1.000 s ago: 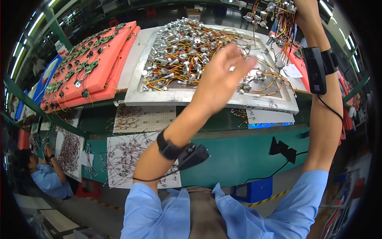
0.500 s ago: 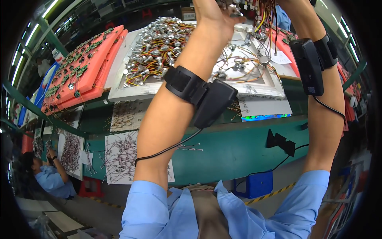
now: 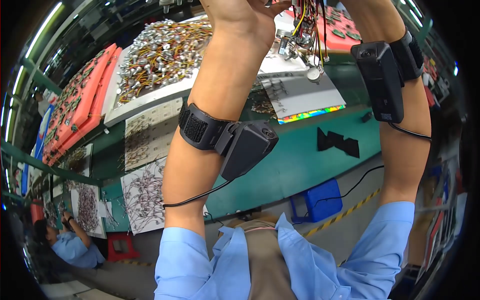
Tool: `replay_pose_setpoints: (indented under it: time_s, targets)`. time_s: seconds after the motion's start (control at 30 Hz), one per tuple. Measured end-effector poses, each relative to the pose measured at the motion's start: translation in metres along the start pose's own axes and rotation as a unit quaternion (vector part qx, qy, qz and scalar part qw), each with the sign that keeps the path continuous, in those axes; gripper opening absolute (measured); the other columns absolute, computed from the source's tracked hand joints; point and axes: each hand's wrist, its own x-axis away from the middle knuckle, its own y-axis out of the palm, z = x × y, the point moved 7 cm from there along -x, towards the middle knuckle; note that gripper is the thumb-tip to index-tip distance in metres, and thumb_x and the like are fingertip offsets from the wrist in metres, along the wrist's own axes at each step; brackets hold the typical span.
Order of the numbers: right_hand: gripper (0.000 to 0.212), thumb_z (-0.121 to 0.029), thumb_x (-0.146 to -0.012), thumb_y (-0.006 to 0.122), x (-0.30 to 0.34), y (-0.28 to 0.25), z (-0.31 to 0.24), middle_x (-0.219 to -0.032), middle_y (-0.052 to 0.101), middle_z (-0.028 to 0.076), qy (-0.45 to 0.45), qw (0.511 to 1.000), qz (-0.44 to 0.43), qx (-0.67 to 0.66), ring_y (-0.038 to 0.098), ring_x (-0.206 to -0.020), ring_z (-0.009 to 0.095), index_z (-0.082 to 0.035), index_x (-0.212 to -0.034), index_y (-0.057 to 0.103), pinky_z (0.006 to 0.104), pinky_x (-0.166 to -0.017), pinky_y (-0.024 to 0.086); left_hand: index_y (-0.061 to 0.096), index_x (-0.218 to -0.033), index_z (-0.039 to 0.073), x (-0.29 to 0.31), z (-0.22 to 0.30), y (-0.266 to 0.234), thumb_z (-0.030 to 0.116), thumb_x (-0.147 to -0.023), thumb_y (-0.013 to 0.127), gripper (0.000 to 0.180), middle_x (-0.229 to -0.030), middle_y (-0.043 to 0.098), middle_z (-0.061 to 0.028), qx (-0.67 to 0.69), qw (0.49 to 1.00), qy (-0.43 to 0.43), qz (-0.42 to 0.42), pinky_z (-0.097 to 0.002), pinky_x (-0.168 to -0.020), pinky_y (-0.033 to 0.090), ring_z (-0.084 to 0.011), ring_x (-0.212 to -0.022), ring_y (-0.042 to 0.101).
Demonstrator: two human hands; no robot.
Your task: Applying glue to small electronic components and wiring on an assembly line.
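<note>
My left hand is at the top edge, its palm and thumb base showing and most of the fingers cut off. Just right of it hangs a bundle of wired components, with red, yellow and black leads, small metal bodies and a round silver part dangling lowest. Its upper end is out of the picture, so I cannot tell which hand bears it. A few silver parts show at the top edge left of my left hand. My right forearm rises along the right side, and its hand lies beyond the top edge.
A white tray heaped with silver wired components stands at the far left, beside red foam sheets carrying circuit boards. White sheets lie on the green table. A blue stool is below; a co-worker sits at left.
Both hands have gone up and the left one leftward, mostly out of the picture. The hanging bundle has shifted left. The view has turned, so the table and trays appear tilted and displaced left.
</note>
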Motion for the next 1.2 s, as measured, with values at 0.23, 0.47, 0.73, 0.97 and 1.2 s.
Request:
replay_pose_setpoints:
  time_s: [0.23,0.47,0.73,0.97,1.2]
  targets:
    - [0.013,-0.01,-0.083,0.053,0.053,-0.03,-0.007,-0.076,0.059,0.005,0.037,0.996,0.024,0.074,0.055,-0.064,0.012,0.002,-0.085,0.059,0.0246,-0.059,0.046,0.044,-0.117,0.013,0.057,-0.028,0.0,0.048,-0.086,0.03,0.05,-0.112,0.051,-0.0094,0.142,0.98,-0.135,0.038,-0.0495,-0.087,0.038,-0.0237,-0.104,0.048]
    - [0.01,-0.002,-0.08,0.055,0.117,-0.06,0.005,-0.079,0.058,0.003,0.021,0.998,0.059,0.029,0.051,-0.07,0.009,0.001,-0.088,0.059,0.0242,-0.063,0.042,0.029,-0.13,0.017,0.093,-0.088,-0.028,0.047,-0.085,0.031,0.055,-0.132,0.033,-0.0102,0.049,0.993,-0.024,-0.105,-0.0582,-0.089,0.033,-0.0264,-0.115,0.04]
    - [0.027,0.0,-0.077,0.057,0.214,-0.076,0.064,-0.092,0.061,0.007,-0.012,0.992,0.064,0.103,0.054,-0.084,0.013,0.0,-0.104,0.057,0.0256,-0.077,0.044,0.04,-0.122,0.002,0.177,-0.123,-0.075,0.052,-0.083,0.043,0.063,-0.118,0.05,-0.0132,-0.044,0.988,-0.008,0.147,-0.0372,-0.088,0.043,-0.0256,-0.107,0.05]
    - [0.049,0.019,-0.061,0.051,0.296,-0.107,0.153,-0.105,0.059,0.008,0.131,0.987,0.092,0.004,0.054,-0.096,0.014,0.0,-0.107,0.055,0.0267,-0.088,0.04,0.047,-0.117,0.006,0.232,-0.203,-0.148,0.048,-0.082,0.043,0.055,-0.115,0.053,-0.0111,-0.031,0.983,-0.043,0.173,-0.0403,-0.089,0.044,-0.0267,-0.103,0.053]
    - [0.042,0.005,-0.07,0.063,0.357,-0.118,0.236,-0.105,0.057,0.008,0.21,0.969,0.109,-0.063,0.052,-0.096,0.013,0.002,-0.11,0.052,0.0261,-0.086,0.04,0.05,-0.114,0.006,0.278,-0.253,-0.229,0.05,-0.081,0.046,0.055,-0.112,0.055,-0.0098,-0.051,0.943,-0.075,0.32,-0.039,-0.089,0.044,-0.0249,-0.102,0.053]
